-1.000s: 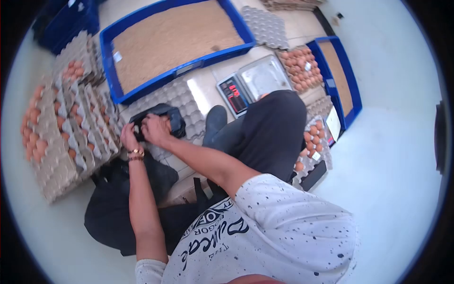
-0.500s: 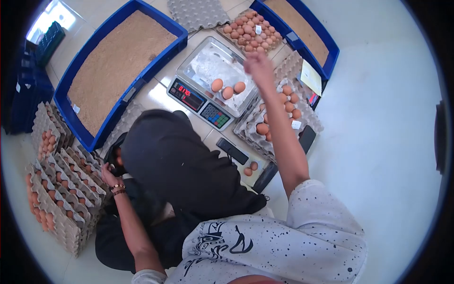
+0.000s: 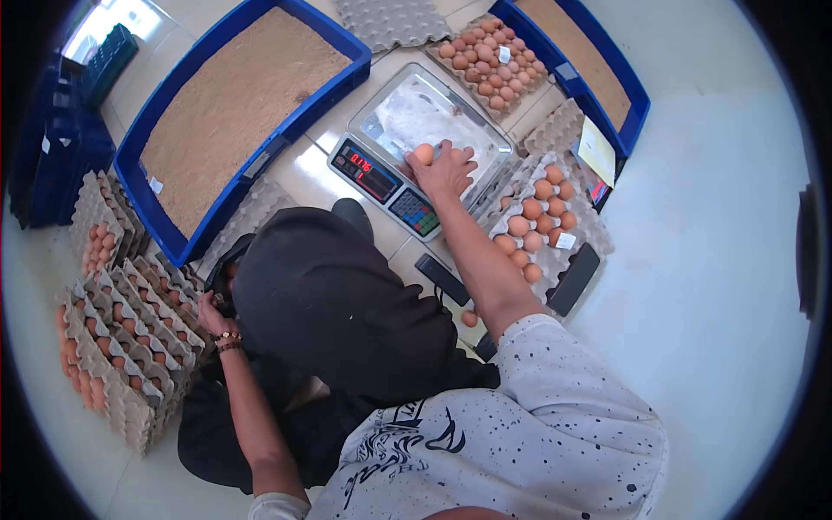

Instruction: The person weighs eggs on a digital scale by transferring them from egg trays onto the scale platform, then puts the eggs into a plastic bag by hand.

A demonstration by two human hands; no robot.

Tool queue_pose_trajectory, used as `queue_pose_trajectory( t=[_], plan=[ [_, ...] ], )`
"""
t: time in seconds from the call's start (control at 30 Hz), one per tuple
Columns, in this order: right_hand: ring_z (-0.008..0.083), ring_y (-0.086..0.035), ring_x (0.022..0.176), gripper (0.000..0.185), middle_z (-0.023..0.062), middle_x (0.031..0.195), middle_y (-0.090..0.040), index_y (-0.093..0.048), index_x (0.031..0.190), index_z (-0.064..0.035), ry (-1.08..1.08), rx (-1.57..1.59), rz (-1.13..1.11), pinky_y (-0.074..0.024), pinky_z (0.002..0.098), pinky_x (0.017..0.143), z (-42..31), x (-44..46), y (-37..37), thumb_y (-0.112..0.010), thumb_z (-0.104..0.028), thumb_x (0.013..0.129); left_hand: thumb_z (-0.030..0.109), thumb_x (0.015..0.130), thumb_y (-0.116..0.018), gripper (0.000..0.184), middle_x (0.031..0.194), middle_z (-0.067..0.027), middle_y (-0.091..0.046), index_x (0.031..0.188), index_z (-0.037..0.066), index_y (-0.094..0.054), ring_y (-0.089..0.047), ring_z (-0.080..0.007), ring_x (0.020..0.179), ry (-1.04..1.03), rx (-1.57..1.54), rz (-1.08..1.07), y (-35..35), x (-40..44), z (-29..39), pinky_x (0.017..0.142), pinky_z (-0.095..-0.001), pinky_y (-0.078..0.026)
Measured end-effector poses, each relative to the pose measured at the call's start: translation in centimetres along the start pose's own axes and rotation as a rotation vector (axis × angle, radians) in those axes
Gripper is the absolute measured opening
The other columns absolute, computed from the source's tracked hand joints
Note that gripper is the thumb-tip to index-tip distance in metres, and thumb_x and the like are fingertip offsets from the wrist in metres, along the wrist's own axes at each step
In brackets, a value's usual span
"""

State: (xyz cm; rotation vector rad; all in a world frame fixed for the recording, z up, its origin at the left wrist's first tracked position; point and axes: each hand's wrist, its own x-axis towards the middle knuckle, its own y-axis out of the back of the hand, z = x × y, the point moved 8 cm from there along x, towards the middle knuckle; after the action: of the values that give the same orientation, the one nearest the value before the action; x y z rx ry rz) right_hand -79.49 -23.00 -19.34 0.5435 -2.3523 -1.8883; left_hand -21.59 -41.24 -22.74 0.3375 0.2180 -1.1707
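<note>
On the metal pan of a digital scale (image 3: 451,117), my right hand (image 3: 444,173) reaches over brown eggs with its fingers spread around them. One egg (image 3: 424,154) shows between the thumb and index finger; the others are mostly covered by the hand. Red digits light the scale's display (image 3: 358,163). My left hand (image 3: 212,316) is low beside my left knee, its fingers curled at a black object (image 3: 227,269) whose shape is partly hidden by my dark-clad leg. What that hand grips is unclear.
Stacked egg trays (image 3: 130,347) stand at left. A part-filled egg tray (image 3: 542,208) and a phone (image 3: 574,279) lie right of the scale; a fuller tray (image 3: 494,61) sits behind. Blue bins (image 3: 260,165) hold tan granular material. A loose egg (image 3: 469,319) lies near a black device (image 3: 442,279).
My right hand has come down from above the scale's far right side onto the eggs on the pan. My left hand stays beside my knee. The whole view has shifted slightly.
</note>
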Motion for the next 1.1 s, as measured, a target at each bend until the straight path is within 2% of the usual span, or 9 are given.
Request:
queue_pose_trajectory(
  t=[0.27, 0.5, 0.57, 0.63, 0.7, 0.77, 0.83, 0.97, 1.1],
  plan=[
    [0.0382, -0.043, 0.105, 0.053, 0.0161, 0.119, -0.038, -0.058, 0.108, -0.0133, 0.208, 0.020, 0.091, -0.0522, 0.0455, 0.074, -1.7, -0.6, -1.2, -0.073, -0.047, 0.070, 0.003, 0.075, -0.064, 0.010, 0.065, 0.0047, -0.047, 0.086, 0.003, -0.063, -0.043, -0.0061, 0.061, 0.032, -0.064, -0.042, 0.8, 1.6, -2.1, 0.058, -0.0206, -0.034],
    [0.0418, -0.049, 0.103, 0.050, 0.0212, 0.115, -0.046, -0.061, 0.102, -0.0072, 0.306, 0.023, 0.143, -0.0494, 0.0506, 0.078, -2.0, 0.0, -1.6, -0.068, -0.047, 0.073, 0.009, 0.074, -0.067, 0.019, 0.071, 0.0037, -0.054, 0.092, 0.003, -0.067, -0.045, -0.0059, 0.065, 0.046, -0.014, 0.019, 1.9, 2.8, -4.0, 0.059, -0.0212, -0.036],
    [0.0391, -0.058, 0.090, 0.046, 0.0206, 0.094, -0.055, -0.064, 0.092, -0.0022, 0.312, 0.090, 0.212, -0.0488, 0.0485, 0.079, -1.9, 0.8, -1.5, -0.065, -0.044, 0.074, 0.012, 0.074, -0.069, 0.023, 0.074, 0.0030, -0.057, 0.095, 0.003, -0.069, -0.047, -0.0067, 0.066, 0.026, 0.013, -0.003, 2.2, 2.9, -4.3, 0.061, -0.0216, -0.038],
    [0.0320, -0.061, 0.074, 0.043, 0.0169, 0.078, -0.058, -0.064, 0.084, -0.0003, 0.291, 0.182, 0.220, -0.0512, 0.0431, 0.069, -1.0, 2.9, -3.3, -0.061, -0.043, 0.078, 0.013, 0.075, -0.069, 0.022, 0.074, 0.0032, -0.058, 0.094, 0.004, -0.069, -0.049, -0.0070, 0.066, 0.017, 0.035, 0.023, 1.8, 2.0, -3.1, 0.061, -0.0221, -0.039],
    [0.0227, -0.060, 0.068, 0.043, 0.0118, 0.075, -0.060, -0.065, 0.092, -0.0053, 0.087, 0.600, -0.071, -0.0488, 0.0357, 0.053, -1.2, 5.8, -4.3, -0.056, -0.046, 0.082, 0.013, 0.076, -0.069, 0.021, 0.072, 0.0036, -0.058, 0.094, 0.004, -0.069, -0.050, -0.0061, 0.065, -0.016, 0.047, 0.037, 1.7, 1.8, -2.9, 0.059, -0.0215, -0.039],
    [0.0169, -0.057, 0.065, 0.043, 0.0094, 0.080, -0.060, -0.060, 0.104, -0.0071, 0.208, 0.835, -0.499, -0.0465, 0.0290, 0.049, -7.1, 5.1, -0.6, -0.054, -0.045, 0.086, 0.012, 0.077, -0.067, 0.019, 0.068, 0.0051, -0.055, 0.095, 0.004, -0.067, -0.047, -0.0051, 0.059, -0.015, 0.024, 0.020, 0.7, 0.4, -1.0, 0.055, -0.0207, -0.036],
    [0.0101, -0.054, 0.060, 0.044, 0.0046, 0.076, -0.058, -0.058, 0.105, -0.0057, 0.423, 0.999, -0.691, -0.0392, 0.0229, 0.040, -16.0, -0.2, 8.0, -0.050, -0.046, 0.088, 0.012, 0.078, -0.067, 0.019, 0.067, 0.0043, -0.056, 0.094, 0.003, -0.067, -0.047, -0.0052, 0.059, -0.012, 0.007, 0.014, 0.7, 1.0, -1.8, 0.055, -0.0210, -0.036],
    [0.0077, -0.053, 0.063, 0.053, 0.0024, 0.082, -0.057, -0.058, 0.109, -0.0029, 0.984, 0.358, -1.011, -0.0416, 0.0231, 0.043, -29.3, -9.6, 16.3, -0.052, -0.050, 0.085, 0.012, 0.079, -0.066, 0.018, 0.066, 0.0027, -0.056, 0.093, 0.001, -0.066, -0.049, -0.0057, 0.059, 0.014, -0.044, -0.028, -0.1, 0.6, -1.4, 0.055, -0.0213, -0.037],
    [0.0114, -0.057, 0.066, 0.052, 0.0030, 0.079, -0.059, -0.062, 0.113, -0.0104, 1.209, -0.243, -1.056, -0.0484, 0.0269, 0.049, -34.6, -22.0, 11.9, -0.064, -0.049, 0.079, 0.011, 0.082, -0.062, 0.023, 0.070, -0.0024, -0.064, 0.101, -0.002, -0.063, -0.056, -0.0080, 0.065, 0.021, -0.060, -0.059, -0.8, 0.4, -1.0, 0.060, -0.0205, -0.041]
  ],
)
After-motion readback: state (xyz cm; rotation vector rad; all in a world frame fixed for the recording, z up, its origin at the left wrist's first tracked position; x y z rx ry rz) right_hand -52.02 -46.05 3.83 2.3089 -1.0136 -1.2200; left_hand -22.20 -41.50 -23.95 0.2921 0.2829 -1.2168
